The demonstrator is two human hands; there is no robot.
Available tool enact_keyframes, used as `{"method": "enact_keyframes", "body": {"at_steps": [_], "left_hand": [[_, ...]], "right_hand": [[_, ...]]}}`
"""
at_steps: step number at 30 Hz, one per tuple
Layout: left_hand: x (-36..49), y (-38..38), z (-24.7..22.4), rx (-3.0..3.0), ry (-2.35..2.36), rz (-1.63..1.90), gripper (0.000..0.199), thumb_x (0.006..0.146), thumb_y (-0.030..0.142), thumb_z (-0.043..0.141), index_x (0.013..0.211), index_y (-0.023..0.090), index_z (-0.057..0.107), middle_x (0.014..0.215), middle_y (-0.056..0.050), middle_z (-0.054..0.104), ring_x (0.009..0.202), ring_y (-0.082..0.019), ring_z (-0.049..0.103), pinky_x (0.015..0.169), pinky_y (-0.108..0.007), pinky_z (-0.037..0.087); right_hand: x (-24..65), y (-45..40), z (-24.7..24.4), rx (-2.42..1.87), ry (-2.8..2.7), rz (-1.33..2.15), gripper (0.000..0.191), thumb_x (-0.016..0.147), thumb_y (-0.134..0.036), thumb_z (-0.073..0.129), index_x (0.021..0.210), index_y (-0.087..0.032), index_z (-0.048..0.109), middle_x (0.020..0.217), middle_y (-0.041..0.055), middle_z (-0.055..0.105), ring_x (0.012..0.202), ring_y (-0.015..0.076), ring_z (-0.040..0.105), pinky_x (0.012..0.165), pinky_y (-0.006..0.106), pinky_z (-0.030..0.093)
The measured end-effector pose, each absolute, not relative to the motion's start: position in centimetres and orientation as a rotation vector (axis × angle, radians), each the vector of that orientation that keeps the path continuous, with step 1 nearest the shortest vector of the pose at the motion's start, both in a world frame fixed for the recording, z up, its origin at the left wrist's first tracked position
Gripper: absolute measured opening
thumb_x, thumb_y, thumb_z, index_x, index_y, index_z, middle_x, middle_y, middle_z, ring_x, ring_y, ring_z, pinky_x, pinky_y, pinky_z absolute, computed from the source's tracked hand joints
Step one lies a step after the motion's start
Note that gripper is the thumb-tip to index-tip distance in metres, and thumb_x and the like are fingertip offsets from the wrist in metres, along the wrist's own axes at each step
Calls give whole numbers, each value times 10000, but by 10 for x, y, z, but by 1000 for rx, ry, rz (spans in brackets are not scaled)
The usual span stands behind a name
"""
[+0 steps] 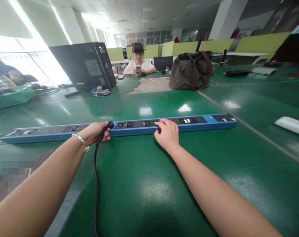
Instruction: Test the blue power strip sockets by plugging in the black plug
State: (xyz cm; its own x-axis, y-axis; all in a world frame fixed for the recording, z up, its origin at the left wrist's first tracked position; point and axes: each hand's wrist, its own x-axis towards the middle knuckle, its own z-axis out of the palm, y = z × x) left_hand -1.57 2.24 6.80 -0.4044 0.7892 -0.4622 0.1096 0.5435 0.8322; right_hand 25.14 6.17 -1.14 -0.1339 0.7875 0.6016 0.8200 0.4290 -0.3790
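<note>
A long blue power strip (137, 132) with a black face of several sockets lies across the green table. My left hand (96, 132) is closed around a black power plug (111, 124), held at the strip's face left of its middle. Whether the plug's pins sit in a socket is hidden. From the plug a thick black cord (95, 184) hangs down toward the near edge of view. Right of the middle, my right hand (168, 133) grips the strip, fingers bent over its top and thumb against the near side. Those fingers cover some sockets.
Behind the strip stand a black computer tower (82, 65), work gloves (100, 91) and a brown bag (190, 74). A green basket (13, 95) is at left, a white object (291, 125) at right. A person (138, 64) holding a phone sits across the table (139, 204).
</note>
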Motion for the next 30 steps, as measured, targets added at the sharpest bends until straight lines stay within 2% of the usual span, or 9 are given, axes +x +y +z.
{"method": "enact_keyframes", "body": {"at_steps": [3,7,16,30], "left_hand": [[-17,21,65,727,1842,888,255,858,332,446,652,183,467,410,1,469,398,-150,556,297,-164,321],[-15,20,64,719,1829,896,271,893,344,394,685,183,460,418,1,498,469,-167,620,339,-172,389],[-18,10,64,673,1698,849,308,914,393,369,715,180,468,464,-52,593,583,-221,684,398,-226,471],[-14,18,61,682,1780,875,363,903,400,355,625,185,445,426,-25,556,502,-183,656,356,-195,434]], "right_hand": [[251,62,-11,-1352,-1916,-59,310,738,-174,542,993,-215,714,1110,87,637,1066,263,512,991,430,330],[251,62,-12,-1349,-1915,-62,311,739,-169,539,991,-214,715,1103,92,641,1065,269,514,986,438,336],[252,62,-12,-1349,-1933,-72,325,737,-176,537,1006,-209,716,1116,92,640,1081,274,511,997,441,327],[253,62,-12,-1365,-1958,-80,336,745,-180,533,1028,-195,712,1142,96,638,1089,270,515,1009,442,322]]}}
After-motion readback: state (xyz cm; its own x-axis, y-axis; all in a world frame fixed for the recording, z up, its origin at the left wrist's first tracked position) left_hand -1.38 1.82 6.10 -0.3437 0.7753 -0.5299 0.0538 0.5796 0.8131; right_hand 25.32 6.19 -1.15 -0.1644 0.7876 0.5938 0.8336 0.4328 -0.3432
